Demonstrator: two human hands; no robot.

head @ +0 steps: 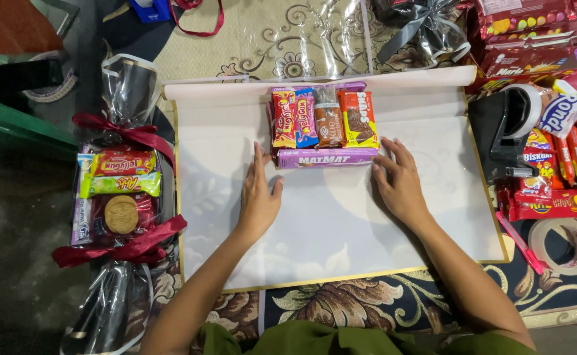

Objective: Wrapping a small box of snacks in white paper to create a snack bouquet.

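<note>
A white sheet of wrapping paper [341, 223] lies spread on the floor, rolled at its far edge. On it sits a block of snack packets [321, 118] standing side by side, with a long purple packet [326, 158] laid across their front. My left hand [259, 194] rests flat on the paper, fingers together, fingertips next to the purple packet's left end. My right hand [399, 181] lies flat with fingers spread, just right of the packet's right end. Neither hand holds anything.
A finished bundle of snacks in clear wrap with red ribbon [119, 197] lies at the left. A black tape dispenser [502, 128], loose snack packets [558, 164], a pink pen [520, 243] and a tape roll [568, 246] lie at the right. Clear film [315, 33] lies beyond the paper.
</note>
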